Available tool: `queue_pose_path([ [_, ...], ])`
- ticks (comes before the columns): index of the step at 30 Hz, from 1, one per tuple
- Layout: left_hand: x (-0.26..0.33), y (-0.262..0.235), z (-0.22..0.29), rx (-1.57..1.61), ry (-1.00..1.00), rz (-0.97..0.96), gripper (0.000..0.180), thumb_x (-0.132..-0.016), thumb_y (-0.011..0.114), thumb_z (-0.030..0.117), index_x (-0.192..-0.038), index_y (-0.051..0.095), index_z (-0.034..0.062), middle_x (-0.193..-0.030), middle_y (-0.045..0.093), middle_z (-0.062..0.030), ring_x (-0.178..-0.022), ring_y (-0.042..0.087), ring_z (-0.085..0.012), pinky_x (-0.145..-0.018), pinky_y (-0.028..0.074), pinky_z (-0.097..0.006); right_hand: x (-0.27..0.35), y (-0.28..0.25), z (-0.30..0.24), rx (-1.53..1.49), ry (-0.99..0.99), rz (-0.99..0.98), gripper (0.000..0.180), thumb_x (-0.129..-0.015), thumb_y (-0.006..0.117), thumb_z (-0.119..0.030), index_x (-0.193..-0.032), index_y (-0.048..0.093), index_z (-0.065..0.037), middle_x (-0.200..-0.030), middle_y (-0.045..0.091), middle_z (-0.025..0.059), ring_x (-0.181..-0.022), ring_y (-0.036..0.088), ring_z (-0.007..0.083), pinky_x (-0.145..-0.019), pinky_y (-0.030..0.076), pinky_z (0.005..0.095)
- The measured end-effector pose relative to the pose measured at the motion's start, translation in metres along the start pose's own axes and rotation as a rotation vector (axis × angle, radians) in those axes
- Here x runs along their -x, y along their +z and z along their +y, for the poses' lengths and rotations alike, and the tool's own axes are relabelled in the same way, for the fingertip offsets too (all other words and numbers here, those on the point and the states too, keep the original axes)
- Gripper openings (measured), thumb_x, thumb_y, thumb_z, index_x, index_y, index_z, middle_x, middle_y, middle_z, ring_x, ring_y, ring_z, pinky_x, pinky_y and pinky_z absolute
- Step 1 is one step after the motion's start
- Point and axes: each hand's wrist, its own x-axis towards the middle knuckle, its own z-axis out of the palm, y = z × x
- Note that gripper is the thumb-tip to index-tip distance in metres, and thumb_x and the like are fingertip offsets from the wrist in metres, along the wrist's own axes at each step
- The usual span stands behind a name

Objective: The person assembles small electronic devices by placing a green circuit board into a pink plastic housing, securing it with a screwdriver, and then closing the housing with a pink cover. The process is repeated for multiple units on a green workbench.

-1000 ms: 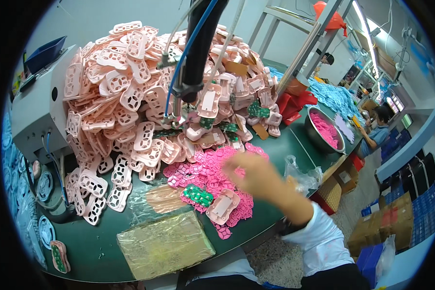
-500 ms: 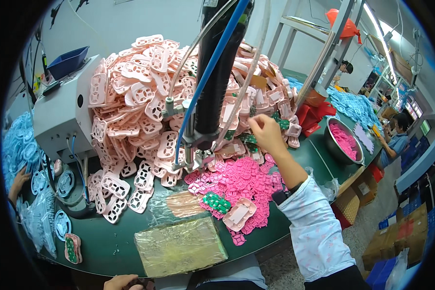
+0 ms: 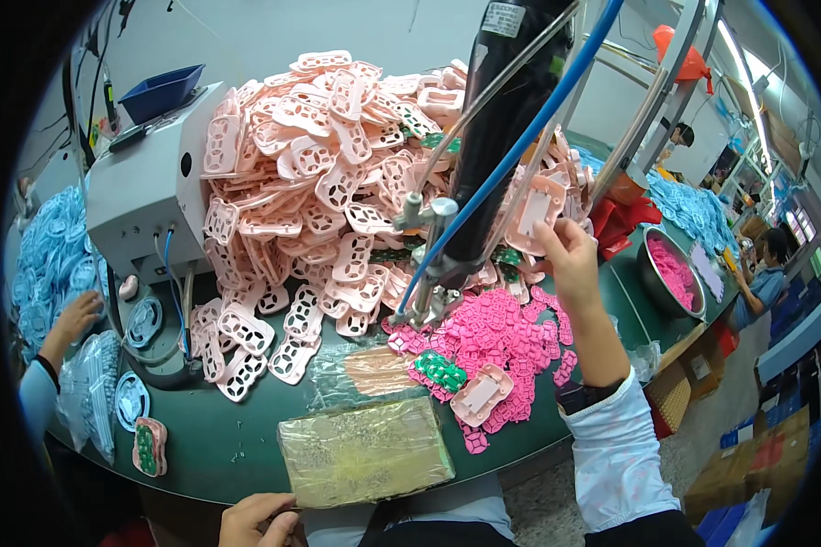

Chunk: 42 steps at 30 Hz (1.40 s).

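Note:
My right hand (image 3: 573,264) reaches to the right side of the large heap, its thumb and finger closed on the edge of a pale pink plastic shell (image 3: 535,211). Low at the table's front edge is my left hand (image 3: 260,521). Its fingers are curled, and what they hold, if anything, is hidden. A block wrapped in clear tape (image 3: 365,453) lies beside it. Behind that block, a green circuit board (image 3: 441,371) and another pale pink shell (image 3: 483,394) rest on a spread of bright pink lattice pieces (image 3: 511,333).
A black tool on a stand with a blue hose (image 3: 506,118) hangs before the heap of pink shells (image 3: 292,201). At left are a grey machine (image 3: 155,164) and a co-worker's hand (image 3: 80,314) over blue parts. A metal bowl (image 3: 670,273) stands at right.
My right hand has closed on a pale pink shell at the heap. My left hand has moved slightly up into view. The whole view has shifted, moving the scene rightward.

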Motion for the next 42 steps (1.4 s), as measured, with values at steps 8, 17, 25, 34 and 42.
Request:
queue_pose_path([
  [8,-0.016,0.029,0.017,0.115,0.24,0.079,0.016,-0.086,0.065,0.004,-0.099,0.068,-0.0037,-0.096,0.069,-0.0176,-0.086,0.068,-0.0277,-0.075,0.052,-0.032,0.073,-0.028,-0.006,0.348,-0.103,-0.057,0.015,-0.087,0.069,-0.01,-0.093,0.062,0.002,-0.08,0.064,0.0031,-0.066,0.058,0.007,-0.056,0.047,0.0225],
  [17,-0.053,0.057,0.056,0.091,0.512,0.153,0.046,-0.091,0.065,0.019,-0.132,0.054,0.0006,-0.12,0.061,-0.0173,-0.11,0.059,-0.0251,-0.092,0.05,-0.039,0.149,0.049,-0.038,0.083,-0.261,-0.7,0.022,-0.076,0.08,-0.005,-0.094,0.068,-0.003,-0.093,0.063,0.0064,-0.08,0.059,0.0126,-0.065,0.048,0.0227],
  [25,-0.043,0.052,0.011,0.871,0.206,-0.216,0.04,-0.094,0.056,0.001,-0.133,0.05,-0.0041,-0.117,0.062,-0.0104,-0.109,0.06,-0.0157,-0.093,0.048,-0.03,0.183,0.118,-0.033,-0.311,0.193,-0.693,0.028,-0.082,0.076,-0.007,-0.103,0.059,-0.001,-0.096,0.058,0.0043,-0.081,0.058,0.0073,-0.067,0.048,0.0223],
  [34,-0.041,0.071,0.011,0.918,0.091,0.093,0.033,-0.089,0.064,0.002,-0.122,0.058,-0.0038,-0.104,0.067,-0.0072,-0.093,0.066,-0.0129,-0.083,0.053,-0.027,0.172,0.142,-0.034,-0.441,0.21,-0.822,0.049,-0.091,0.063,-0.008,-0.136,0.046,0.003,-0.132,0.052,0.0153,-0.11,0.06,0.0181,-0.089,0.052,0.0314],
  [42,-0.044,0.077,0.015,0.418,0.264,0.317,0.022,-0.081,0.07,0.0,-0.102,0.067,-0.0049,-0.082,0.071,-0.0082,-0.077,0.071,-0.0131,-0.067,0.056,-0.026,0.175,0.154,-0.04,-0.444,0.438,-0.803,0.028,-0.089,0.061,-0.007,-0.115,0.057,0.003,-0.111,0.066,0.0152,-0.098,0.066,0.0214,-0.085,0.056,0.0331],
])
